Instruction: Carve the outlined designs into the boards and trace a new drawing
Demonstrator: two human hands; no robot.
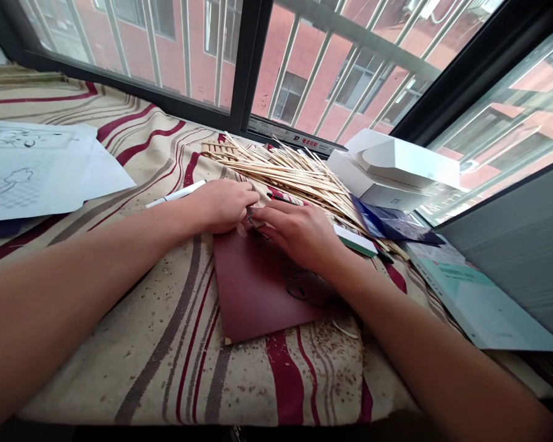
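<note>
Right hand (pixel 304 236) hides part of maroon board (pixel 255 294).

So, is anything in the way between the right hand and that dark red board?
Nothing visible is: the right hand is over the far part of the dark red board, with the thin wooden strips beyond both. Anything under the fingers is hidden.

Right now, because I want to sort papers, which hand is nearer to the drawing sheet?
Left. The left hand is right of the drawing sheet, at the far left corner of the dark red board; the right hand is farther right, over the board.
</note>
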